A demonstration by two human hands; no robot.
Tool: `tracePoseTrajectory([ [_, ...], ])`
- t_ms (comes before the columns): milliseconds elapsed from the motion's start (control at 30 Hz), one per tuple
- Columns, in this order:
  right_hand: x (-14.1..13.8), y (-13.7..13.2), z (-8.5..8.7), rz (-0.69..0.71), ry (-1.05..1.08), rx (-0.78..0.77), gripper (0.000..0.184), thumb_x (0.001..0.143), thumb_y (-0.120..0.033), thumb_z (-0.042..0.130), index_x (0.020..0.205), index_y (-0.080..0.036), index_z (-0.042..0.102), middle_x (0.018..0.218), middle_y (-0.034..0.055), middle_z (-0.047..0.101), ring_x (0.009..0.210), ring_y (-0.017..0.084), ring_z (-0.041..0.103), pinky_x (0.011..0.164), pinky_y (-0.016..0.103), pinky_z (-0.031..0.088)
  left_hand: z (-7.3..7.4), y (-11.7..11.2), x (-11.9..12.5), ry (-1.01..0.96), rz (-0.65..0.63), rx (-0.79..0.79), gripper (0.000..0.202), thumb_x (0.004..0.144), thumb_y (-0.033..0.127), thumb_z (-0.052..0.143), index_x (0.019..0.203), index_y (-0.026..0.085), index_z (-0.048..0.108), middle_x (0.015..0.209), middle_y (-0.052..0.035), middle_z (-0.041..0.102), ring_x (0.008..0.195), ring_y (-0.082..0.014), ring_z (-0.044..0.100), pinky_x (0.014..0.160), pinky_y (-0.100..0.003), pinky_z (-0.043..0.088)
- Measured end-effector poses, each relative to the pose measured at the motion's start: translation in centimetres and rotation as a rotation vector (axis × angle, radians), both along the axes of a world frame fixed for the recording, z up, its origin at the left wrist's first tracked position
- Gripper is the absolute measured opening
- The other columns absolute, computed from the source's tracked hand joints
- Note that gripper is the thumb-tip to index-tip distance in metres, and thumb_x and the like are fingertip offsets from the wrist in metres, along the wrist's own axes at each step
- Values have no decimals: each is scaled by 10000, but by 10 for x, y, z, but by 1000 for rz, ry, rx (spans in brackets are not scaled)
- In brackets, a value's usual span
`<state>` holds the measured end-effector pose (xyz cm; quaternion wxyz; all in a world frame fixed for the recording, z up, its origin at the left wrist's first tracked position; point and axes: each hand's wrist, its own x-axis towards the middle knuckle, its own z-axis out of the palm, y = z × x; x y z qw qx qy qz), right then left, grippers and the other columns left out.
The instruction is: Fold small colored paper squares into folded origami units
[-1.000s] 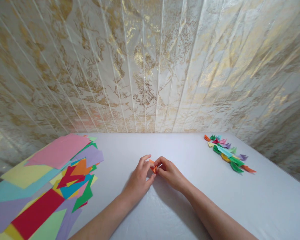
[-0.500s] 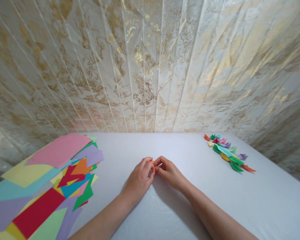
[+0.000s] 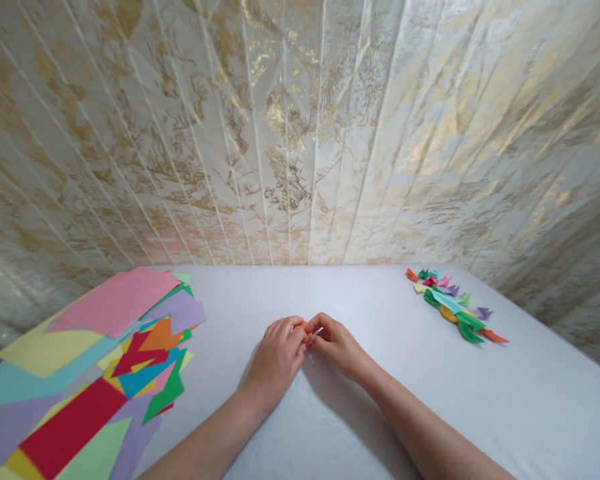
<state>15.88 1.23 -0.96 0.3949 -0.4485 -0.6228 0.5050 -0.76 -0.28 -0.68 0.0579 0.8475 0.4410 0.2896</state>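
Observation:
My left hand (image 3: 277, 357) and my right hand (image 3: 337, 345) meet at the middle of the white table (image 3: 360, 413). Both pinch a small folded orange paper piece (image 3: 305, 328), of which only a sliver shows between the fingertips. The fingers of both hands are curled closed around it, and the hands rest low on the tabletop.
A loose heap of coloured paper sheets and cut scraps (image 3: 90, 363) covers the table's left side. A row of small folded coloured paper pieces (image 3: 453, 305) lies at the far right. A wrinkled white and gold backdrop (image 3: 300, 133) rises behind the table.
My left fingers have curled down over the orange piece, hiding most of it. The hands stay in the same spot.

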Motion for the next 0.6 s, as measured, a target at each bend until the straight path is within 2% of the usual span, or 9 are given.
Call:
tracePoseTrajectory([
  [400, 1, 0, -2, -5, -17, 26, 100, 771, -211, 556, 867, -184, 552, 823, 2, 626, 713, 140, 608, 652, 263, 449, -3, 0, -1, 35, -17, -3, 228, 832, 44, 524, 997, 201, 534, 1146, -65, 597, 1057, -236, 554, 952, -431, 472],
  [600, 0, -1, 1, 9, -16, 37, 96, 769, -205, 558, 864, -190, 551, 817, -6, 626, 705, 133, 605, 643, 253, 449, -3, 2, -1, -16, -14, -32, 251, 814, 30, 502, 977, 218, 532, 1143, -54, 595, 1066, -231, 554, 953, -423, 464],
])
